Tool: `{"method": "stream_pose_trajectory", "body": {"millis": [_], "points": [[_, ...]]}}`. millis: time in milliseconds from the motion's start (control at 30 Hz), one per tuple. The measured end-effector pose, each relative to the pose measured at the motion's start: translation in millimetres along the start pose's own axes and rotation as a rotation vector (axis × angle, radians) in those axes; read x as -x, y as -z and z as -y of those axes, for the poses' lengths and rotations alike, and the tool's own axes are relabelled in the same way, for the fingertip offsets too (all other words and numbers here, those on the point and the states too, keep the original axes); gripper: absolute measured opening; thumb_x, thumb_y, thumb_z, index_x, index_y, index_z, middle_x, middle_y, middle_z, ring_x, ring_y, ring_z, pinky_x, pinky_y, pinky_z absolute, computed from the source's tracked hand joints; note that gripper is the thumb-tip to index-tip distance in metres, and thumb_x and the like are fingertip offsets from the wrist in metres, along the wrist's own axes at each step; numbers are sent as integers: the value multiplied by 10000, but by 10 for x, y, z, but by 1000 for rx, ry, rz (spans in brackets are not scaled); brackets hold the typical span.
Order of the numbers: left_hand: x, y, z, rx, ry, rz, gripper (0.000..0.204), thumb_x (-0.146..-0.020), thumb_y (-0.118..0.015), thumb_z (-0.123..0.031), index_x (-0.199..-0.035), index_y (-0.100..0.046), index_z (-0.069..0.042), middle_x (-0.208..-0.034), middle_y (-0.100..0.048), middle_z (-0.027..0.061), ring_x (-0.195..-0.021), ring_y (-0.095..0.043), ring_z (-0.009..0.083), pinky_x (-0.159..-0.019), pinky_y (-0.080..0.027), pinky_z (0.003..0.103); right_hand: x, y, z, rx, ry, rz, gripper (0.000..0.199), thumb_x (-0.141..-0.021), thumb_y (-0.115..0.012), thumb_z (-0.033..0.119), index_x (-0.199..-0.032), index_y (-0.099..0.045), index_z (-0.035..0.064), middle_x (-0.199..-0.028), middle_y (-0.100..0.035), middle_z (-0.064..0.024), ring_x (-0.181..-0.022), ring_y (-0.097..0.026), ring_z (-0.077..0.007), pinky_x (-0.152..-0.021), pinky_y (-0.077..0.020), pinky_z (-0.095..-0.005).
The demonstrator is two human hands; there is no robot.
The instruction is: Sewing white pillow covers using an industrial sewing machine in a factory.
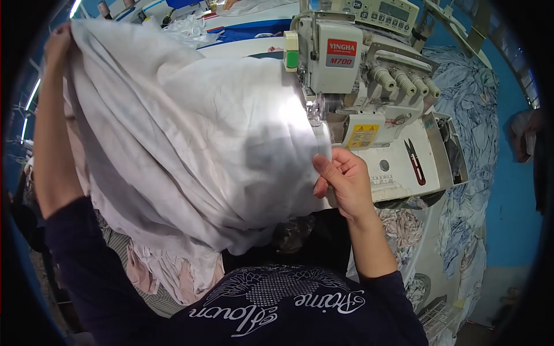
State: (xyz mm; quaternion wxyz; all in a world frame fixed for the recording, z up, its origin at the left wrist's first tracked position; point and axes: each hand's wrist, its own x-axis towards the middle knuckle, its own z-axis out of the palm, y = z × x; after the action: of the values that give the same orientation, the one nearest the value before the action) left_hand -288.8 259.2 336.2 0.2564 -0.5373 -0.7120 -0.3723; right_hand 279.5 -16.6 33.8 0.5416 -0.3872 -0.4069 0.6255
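A large piece of white fabric (190, 132) stretches across the left and middle of the head view, lit brightly beside the needle. My left hand (57, 45) is raised at the far upper left, its fingers closed on a corner of the fabric. Close in front of the presser foot, my right hand (345, 176) pinches the fabric's right edge between thumb and fingers. That edge runs up to the needle area of an overlock sewing machine (332, 57), where the presser foot (314, 115) stands over it. Folds of the fabric hang down toward my lap.
Thread snips (414, 164) with dark red handles lie on the machine's bed, right of my right hand. A small open bin (453, 150) sits at the bed's right edge. Heaped light blue cloth (464, 115) fills the right side. Pinkish fabric (173, 274) hangs below the white piece.
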Motion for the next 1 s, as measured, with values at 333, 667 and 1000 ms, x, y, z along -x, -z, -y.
{"method": "stream_pose_trajectory", "body": {"millis": [333, 667, 1000], "points": [[4476, -70, -1077, 437, -317, 620, 198, -689, -715, -81, -838, -595, -29, -799, -578, 76, -783, -547, 255, -712, -422, 312, 8, 41, -17, 27, -7, -25, 243, -857, -638, 239, -821, -562, 11, -599, -567, -11, -478, -566, -82, -437, -433, -189], [3515, -56, -1678, 983, 99, 324, 80, -884, -585, -118, -844, -561, -52, -694, -524, -25, -516, -436, 29, -487, -340, 178, -31, 83, -67, -1, 13, -10, 204, -868, -623, 206, -820, -559, 19, -605, -557, 6, -455, -551, -70, -424, -429, -184], [3006, -188, -1918, 1285, 34, 195, 123, -894, -578, -143, -897, -555, -22, -682, -564, 3, -587, -505, 42, -561, -390, 161, -21, 40, -25, 19, 12, -29, 199, -867, -625, 196, -841, -566, 8, -597, -561, 3, -454, -550, -69, -417, -427, -185]]}}
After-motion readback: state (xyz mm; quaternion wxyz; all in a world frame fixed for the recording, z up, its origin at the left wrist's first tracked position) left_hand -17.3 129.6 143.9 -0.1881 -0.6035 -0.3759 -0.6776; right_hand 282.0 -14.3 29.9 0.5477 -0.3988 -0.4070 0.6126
